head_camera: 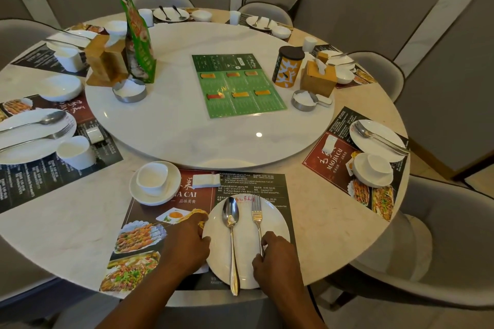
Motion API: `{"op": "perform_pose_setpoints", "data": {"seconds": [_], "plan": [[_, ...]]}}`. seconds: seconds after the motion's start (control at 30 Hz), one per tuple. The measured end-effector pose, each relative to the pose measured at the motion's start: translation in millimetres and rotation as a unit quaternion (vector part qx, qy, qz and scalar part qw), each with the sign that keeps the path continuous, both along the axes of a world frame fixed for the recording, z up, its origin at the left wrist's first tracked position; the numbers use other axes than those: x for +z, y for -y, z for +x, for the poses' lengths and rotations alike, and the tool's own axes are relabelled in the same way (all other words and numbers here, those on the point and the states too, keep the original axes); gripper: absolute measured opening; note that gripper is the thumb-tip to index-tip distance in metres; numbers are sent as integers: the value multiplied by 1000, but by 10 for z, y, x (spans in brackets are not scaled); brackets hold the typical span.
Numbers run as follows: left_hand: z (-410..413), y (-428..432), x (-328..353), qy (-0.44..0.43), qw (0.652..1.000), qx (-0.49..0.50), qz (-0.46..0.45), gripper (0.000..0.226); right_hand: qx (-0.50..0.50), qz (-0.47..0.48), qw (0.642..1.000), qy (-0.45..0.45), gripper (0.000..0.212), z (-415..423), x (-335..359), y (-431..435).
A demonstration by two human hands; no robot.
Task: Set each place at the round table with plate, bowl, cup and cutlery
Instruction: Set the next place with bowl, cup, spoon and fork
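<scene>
Two hands at the near plate [276, 223], right hand [275, 258] pinching the fork [257, 218] on the plate's right half, left hand [187, 244] curled on its left rim, apparently gripping it, spoon [231, 224] along the plate's middle, cup [152, 178] in bowl [171, 193] beyond the plate's left.

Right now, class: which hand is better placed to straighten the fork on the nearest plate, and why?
Right. The right hand grips the fork by its handle; the left hand holds the plate at its left rim, beyond the spoon.

Head view — forward and down, close over round table [66, 235]
</scene>
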State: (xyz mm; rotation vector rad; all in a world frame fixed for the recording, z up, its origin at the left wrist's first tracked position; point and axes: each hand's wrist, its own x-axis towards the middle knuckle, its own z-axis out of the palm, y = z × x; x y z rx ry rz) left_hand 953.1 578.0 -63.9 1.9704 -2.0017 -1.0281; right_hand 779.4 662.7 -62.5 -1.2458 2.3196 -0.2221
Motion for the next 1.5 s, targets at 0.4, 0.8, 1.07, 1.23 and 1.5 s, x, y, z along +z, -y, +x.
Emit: {"op": "perform_pose_setpoints", "data": {"seconds": [0.4, 0.8, 1.07, 1.23, 1.5], "plan": [[3, -61, 32, -6, 1000, 3, 10, 51, -13, -26, 1000, 3, 43, -55, 0, -67], [97, -83, 104, -33, 999, 26, 6, 42, -26, -53, 998, 23, 35, -463, 20, 15], [497, -32, 111, -40, 998, 51, -10, 32, -27, -94, 993, 67, 27, -148, -21, 87], [624, -3, 126, -33, 996, 78, -30, 29, -16, -97, 994, 55, 29, -20, -43, 161], [691, -7, 136, -25, 996, 77, -39, 30, -15, -93, 994, 58, 27, 2, -39, 144]]}}
